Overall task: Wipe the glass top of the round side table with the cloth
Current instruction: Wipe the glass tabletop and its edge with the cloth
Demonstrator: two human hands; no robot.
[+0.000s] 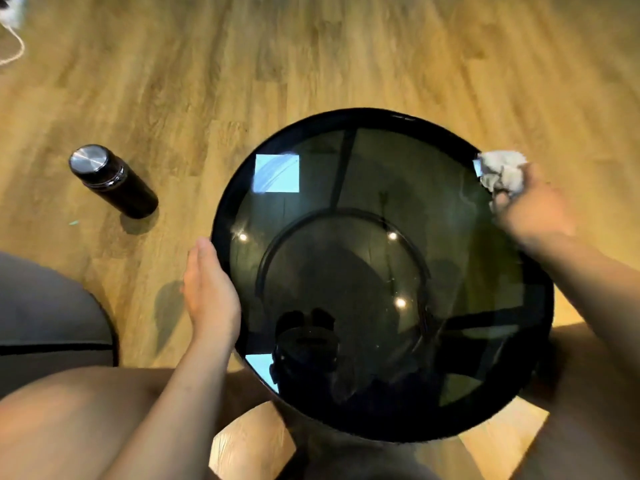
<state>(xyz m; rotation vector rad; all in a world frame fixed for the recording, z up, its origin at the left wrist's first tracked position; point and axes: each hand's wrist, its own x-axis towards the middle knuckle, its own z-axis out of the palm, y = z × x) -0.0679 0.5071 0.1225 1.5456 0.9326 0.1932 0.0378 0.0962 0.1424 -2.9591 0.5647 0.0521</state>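
Observation:
The round side table (221, 216) has a black rim and a dark glass top that mirrors ceiling lights and a window. My right hand (533, 209) grips a crumpled pale grey cloth (502, 171) and holds it against the glass at the table's far right edge; the hand is blurred. My left hand (209, 289) rests flat against the left rim, fingers straight, thumb side toward the glass.
A black flask with a steel lid (110, 180) stands on the wooden floor to the left of the table. A grey cushion edge (45, 306) is at the lower left. My knees flank the table's near side. A white cable (14, 46) lies at the top left.

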